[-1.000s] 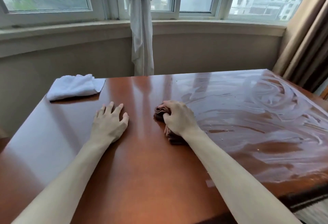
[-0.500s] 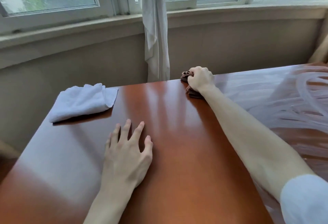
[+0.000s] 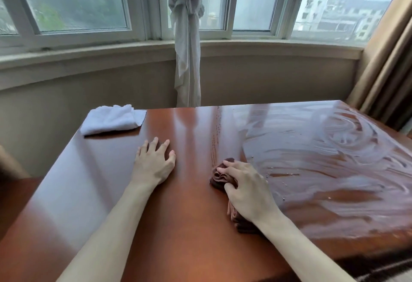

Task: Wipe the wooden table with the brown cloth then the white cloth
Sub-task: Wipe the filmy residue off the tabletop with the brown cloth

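The brown cloth (image 3: 224, 178), bunched at centre right of the frame, is gripped and pressed onto the wooden table (image 3: 194, 232) by the right hand (image 3: 247, 189), while the left hand (image 3: 153, 163) is laid flat with fingers spread at centre, and the white cloth (image 3: 112, 119) is left folded at the upper left corner

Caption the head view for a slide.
Right hand wipes glossy wooden table with crumpled brown cloth; folded white cloth waits.

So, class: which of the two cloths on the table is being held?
The brown cloth, gripped by the right hand; the white cloth lies untouched at the far left corner.
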Motion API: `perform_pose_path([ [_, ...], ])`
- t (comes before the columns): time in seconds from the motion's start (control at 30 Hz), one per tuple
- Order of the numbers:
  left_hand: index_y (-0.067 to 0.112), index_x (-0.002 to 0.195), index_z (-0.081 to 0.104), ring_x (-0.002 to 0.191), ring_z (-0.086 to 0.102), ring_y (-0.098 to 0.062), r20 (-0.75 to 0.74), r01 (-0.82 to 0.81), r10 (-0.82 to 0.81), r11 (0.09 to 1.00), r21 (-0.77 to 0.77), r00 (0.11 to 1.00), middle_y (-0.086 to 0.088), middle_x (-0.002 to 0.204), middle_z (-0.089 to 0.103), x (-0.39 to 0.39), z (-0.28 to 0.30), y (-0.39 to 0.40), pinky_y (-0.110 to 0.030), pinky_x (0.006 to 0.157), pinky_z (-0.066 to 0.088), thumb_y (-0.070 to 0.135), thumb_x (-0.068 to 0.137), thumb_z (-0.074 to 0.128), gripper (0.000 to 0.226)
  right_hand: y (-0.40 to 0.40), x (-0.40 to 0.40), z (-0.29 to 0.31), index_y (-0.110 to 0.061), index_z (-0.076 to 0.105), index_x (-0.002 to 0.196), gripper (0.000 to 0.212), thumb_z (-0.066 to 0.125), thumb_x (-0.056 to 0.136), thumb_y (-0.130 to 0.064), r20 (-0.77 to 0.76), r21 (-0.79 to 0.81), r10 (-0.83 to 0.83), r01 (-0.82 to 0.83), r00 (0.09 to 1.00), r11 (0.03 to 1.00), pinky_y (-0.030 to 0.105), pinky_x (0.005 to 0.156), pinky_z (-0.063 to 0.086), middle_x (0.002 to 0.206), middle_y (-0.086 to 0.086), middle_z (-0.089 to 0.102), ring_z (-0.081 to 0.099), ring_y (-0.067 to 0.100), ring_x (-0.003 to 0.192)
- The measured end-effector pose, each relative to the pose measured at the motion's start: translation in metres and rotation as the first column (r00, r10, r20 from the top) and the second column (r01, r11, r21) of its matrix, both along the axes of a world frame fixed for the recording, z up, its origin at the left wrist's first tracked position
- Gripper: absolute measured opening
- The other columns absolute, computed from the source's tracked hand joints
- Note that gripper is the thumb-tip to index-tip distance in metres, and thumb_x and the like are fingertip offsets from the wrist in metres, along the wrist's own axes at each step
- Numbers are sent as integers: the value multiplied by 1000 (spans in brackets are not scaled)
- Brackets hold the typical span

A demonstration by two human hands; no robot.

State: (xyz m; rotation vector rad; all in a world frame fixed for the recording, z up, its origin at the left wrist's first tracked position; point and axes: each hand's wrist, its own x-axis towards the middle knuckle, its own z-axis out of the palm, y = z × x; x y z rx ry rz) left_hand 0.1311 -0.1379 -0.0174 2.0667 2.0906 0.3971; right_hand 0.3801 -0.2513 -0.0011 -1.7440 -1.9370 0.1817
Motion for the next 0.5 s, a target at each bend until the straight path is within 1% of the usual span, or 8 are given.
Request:
perform_pose_path([
  [0.07,36,155,32,150,18,-29,-3,-7,7,1000,5,1000,-2,163,26,1,-1,2,-46,123,16,51,99,32,57,-2,0,1,-40,71,123,42,62,85,-24,-19,1,-31,31,999,1000,29,108,41,137,-26,59,45,1,134],
  [0.13,36,155,32,151,17,-29,-6,-8,8,1000,9,1000,-2,164,25,1,-2,4,-45,123,14,52,99,32,57,24,2,4,-39,71,122,41,60,85,-24,-13,11,-35,36,999,999,32,105,45,136,-24,61,49,5,130],
  [0.23,36,155,32,150,18,-29,-18,4,-4,999,36,1000,-2,164,26,0,-5,3,-45,123,15,55,95,24,63,102,5,7,-31,72,117,34,56,88,-22,25,5,-77,77,997,997,36,91,49,126,-12,67,57,21,119],
  [0.33,38,154,32,151,17,-27,-3,-4,4,999,43,1000,-1,164,26,0,-7,8,-45,124,15,56,93,25,64,196,6,7,-21,71,108,27,53,88,-21,47,-9,-175,176,983,984,39,81,48,115,3,69,61,36,108],
  [0.37,39,153,34,151,18,-27,-8,-12,13,999,52,1000,0,163,27,0,-8,9,-44,124,16,58,91,23,66,225,4,7,-19,71,104,24,53,88,-21,48,-11,-200,201,979,980,39,78,46,111,7,69,61,39,105],
  [0.43,41,152,34,150,18,-24,-30,-21,23,997,69,999,4,162,28,1,-9,10,-43,123,17,60,87,19,69,277,2,9,-16,68,94,18,53,87,-19,48,-8,-240,241,970,971,37,73,42,102,9,68,62,39,101],
  [0.5,43,152,33,150,18,-22,-45,-22,25,996,82,999,8,162,27,1,-9,11,-41,123,18,62,86,17,70,323,0,12,-19,72,99,22,53,88,-18,39,0,-286,286,957,958,37,76,44,104,9,69,61,38,106],
])
